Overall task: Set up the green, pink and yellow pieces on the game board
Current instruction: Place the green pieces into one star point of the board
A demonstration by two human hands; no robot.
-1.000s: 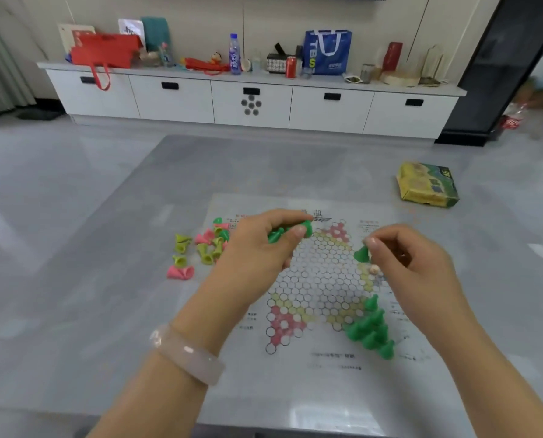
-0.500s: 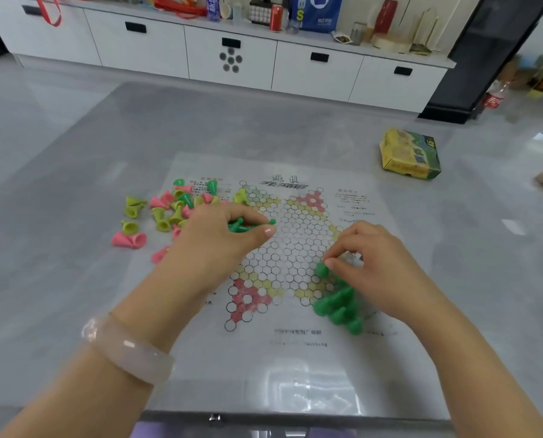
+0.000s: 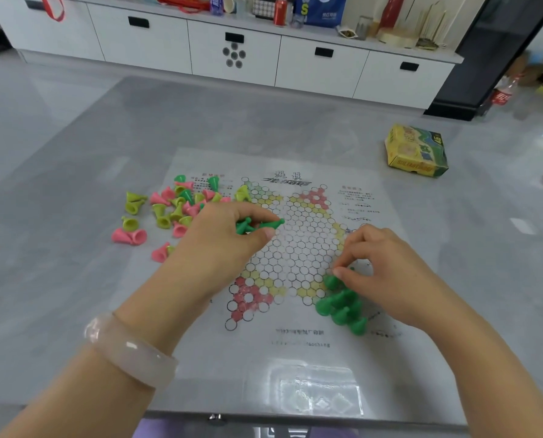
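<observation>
A paper game board (image 3: 295, 248) printed with a star of hexagon cells lies flat on the grey table. Several green pieces (image 3: 341, 303) stand clustered on its lower right point. My right hand (image 3: 381, 267) pinches the topmost green piece (image 3: 331, 282) of that cluster with thumb and forefinger. My left hand (image 3: 226, 238) hovers over the board's left side, closed around a few green pieces (image 3: 248, 227) that poke out past the fingers. A loose pile of pink, yellow and green pieces (image 3: 175, 210) lies left of the board.
A yellow and green cardboard box (image 3: 417, 150) rests on the table at the far right. The table's near edge (image 3: 264, 418) runs just below the board. A white low cabinet (image 3: 232, 55) with bottles and bags stands behind.
My right hand came down from mid-air with one green piece to the cluster on the lower right point. The left hand stayed put with its pieces. The view tilted downward.
</observation>
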